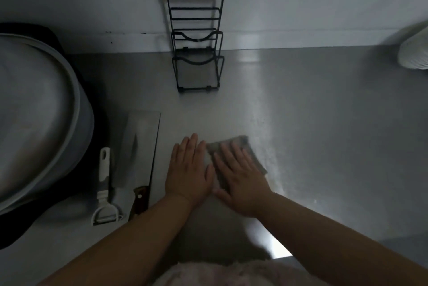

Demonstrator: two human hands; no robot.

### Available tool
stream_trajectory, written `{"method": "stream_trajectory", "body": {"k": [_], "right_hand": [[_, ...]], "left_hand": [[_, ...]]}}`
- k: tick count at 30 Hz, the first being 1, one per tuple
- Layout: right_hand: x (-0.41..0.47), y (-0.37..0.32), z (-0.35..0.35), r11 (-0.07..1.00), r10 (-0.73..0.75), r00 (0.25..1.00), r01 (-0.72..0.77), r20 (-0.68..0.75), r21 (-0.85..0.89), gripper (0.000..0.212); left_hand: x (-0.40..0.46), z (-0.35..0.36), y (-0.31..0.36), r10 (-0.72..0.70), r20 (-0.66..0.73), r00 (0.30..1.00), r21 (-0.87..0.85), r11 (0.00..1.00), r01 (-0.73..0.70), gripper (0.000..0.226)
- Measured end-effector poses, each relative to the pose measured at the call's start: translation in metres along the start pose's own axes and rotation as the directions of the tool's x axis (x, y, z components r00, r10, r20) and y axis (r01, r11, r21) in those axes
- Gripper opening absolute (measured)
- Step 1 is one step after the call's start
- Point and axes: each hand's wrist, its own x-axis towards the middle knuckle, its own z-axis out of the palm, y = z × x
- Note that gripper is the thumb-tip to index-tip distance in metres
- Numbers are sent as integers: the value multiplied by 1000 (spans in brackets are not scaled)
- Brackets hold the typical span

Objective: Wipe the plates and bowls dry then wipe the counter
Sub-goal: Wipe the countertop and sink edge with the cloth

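A grey folded cloth (pixel 240 146) lies flat on the steel counter (pixel 324 135) near the front middle. My right hand (pixel 240 176) presses on the cloth with straight, spread fingers and covers most of it. My left hand (pixel 188 169) lies flat on the bare counter right beside it, fingers straight, its edge touching the right hand. No plates or bowls are clearly in view.
A cleaver (pixel 139 153) and a white peeler (pixel 105 188) lie left of my hands. A large round metal lid (pixel 34 118) fills the left edge. A black wire rack (pixel 196 54) stands against the back wall. A white object (pixel 414 54) sits at the far right.
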Motion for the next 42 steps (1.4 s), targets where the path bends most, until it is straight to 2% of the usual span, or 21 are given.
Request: {"method": "stream_trajectory", "body": {"k": [2, 4, 6, 7, 9, 10, 11, 12, 14, 15, 17, 19, 21, 23, 26, 29, 31, 34, 37, 39, 42], "right_hand": [[5, 15, 0, 989, -149, 989, 148, -6, -21, 80], [10, 44, -6, 988, -122, 992, 121, -8, -101, 79], [14, 75, -17, 980, 129, 992, -127, 4, -150, 80], [15, 84, -22, 947, 294, 956, -293, -14, -130, 81], [20, 85, -28, 828, 561, 826, -560, -49, 26, 84], [25, 77, -31, 779, 625, 780, -619, -39, 98, 87], [31, 65, -32, 772, 629, 777, -620, -28, 136, 89], [36, 51, -30, 816, 570, 821, -561, -30, 136, 90], [44, 19, -23, 950, 305, 952, -302, -30, 82, 87], [46, 7, -17, 984, 168, 986, -167, -10, 54, 86], [54, 1, -13, 999, 0, 1000, -1, 23, 40, 83], [63, 16, -18, 997, -82, 997, 82, 8, 16, 78], [69, 40, -27, 999, -32, 999, 32, 4, -19, 79], [66, 67, -34, 986, 167, 986, -168, -17, -26, 83], [44, 94, -38, 894, 449, 893, -448, -31, 29, 82], [30, 85, -40, 832, 549, 836, -543, -23, 115, 86], [29, 67, -37, 869, 488, 872, -480, -38, 121, 87], [38, 55, -29, 980, 189, 982, -187, -15, 73, 78], [52, 85, -31, 999, -51, 998, 51, -20, -6, 69], [59, 115, -39, 996, -51, 999, 50, -6, -67, 70], [65, 151, -52, 980, 183, 982, -185, -33, -71, 72]], "left_hand": [[0, 0, 0, -5, 7, 1000, 1, 1000, 5, 68], [0, -1, 1, -6, 11, 1000, -1, 1000, 6, 70], [0, -2, 1, -10, 18, 1000, -14, 1000, 11, 72], [0, -2, 1, -12, 19, 1000, -19, 1000, 13, 73], [0, -1, 1, -13, 8, 1000, -17, 1000, 13, 74], [0, 0, 1, -14, 6, 1000, -13, 1000, 14, 76], [0, 1, 1, -16, 7, 1000, -8, 1000, 16, 77], [0, 2, 1, -18, 10, 1000, -1, 1000, 18, 78], [0, 2, 1, -18, 14, 1000, 18, 1000, 18, 78], [1, 1, 1, -16, 9, 1000, 26, 1000, 15, 77], [2, 1, 2, -17, 7, 1000, 31, 999, 17, 78], [1, 2, 2, -22, 5, 1000, 37, 999, 22, 78], [1, 2, 2, -23, 11, 1000, 48, 999, 23, 80], [1, 2, 2, -26, 21, 999, 49, 998, 25, 81], [0, -2, 3, -36, 56, 998, 59, 998, 32, 80], [6, -13, 11, -56, 84, 995, 39, 998, 53, 76], [23, -24, 21, -45, 61, 997, 1, 999, 45, 70], [69, -33, 39, -15, 10, 1000, -35, 999, 15, 65], [112, -30, 48, -3, -1, 1000, -23, 1000, 3, 60], [124, -24, 48, -3, 11, 1000, 26, 1000, 2, 62], [123, -15, 45, 0, -2, 1000, 39, 999, 0, 67]]}}
